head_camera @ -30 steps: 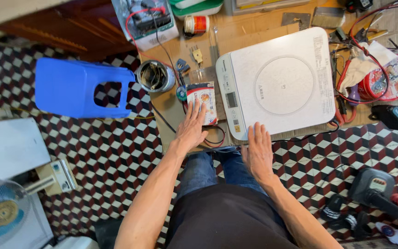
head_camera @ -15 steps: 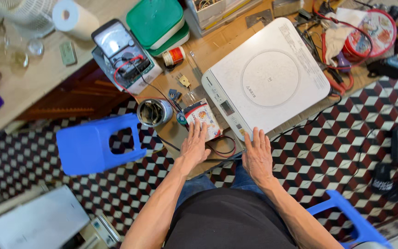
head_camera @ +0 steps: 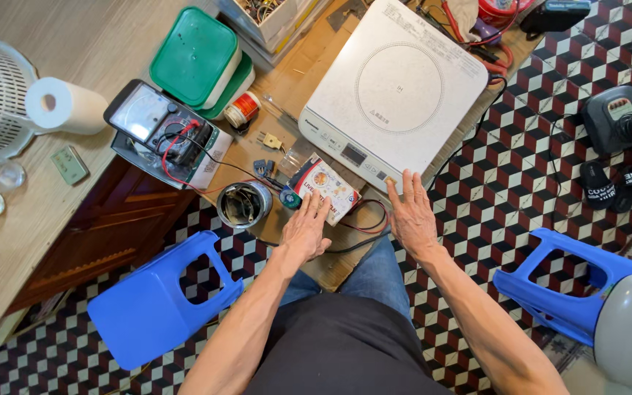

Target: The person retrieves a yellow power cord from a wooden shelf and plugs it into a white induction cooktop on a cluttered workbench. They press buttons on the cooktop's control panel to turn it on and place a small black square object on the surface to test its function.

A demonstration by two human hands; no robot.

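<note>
Two open hands at the cooktop's near edge

We rest our right hand (head_camera: 411,216) flat, fingers spread and released, with the fingertips touching the near edge of the white induction cooktop (head_camera: 396,88). The cooktop lies on a cardboard sheet (head_camera: 309,69) spread over the patterned floor. Our left hand (head_camera: 307,228) is also open, its fingers lying on a small printed box (head_camera: 325,188) just beside the cooktop's front corner. Left of the box stands an open metal can (head_camera: 243,204), and beyond it an analog multimeter (head_camera: 161,132) with red and black leads. Blue plastic stools (head_camera: 156,307) stand on either side of us.
</note>
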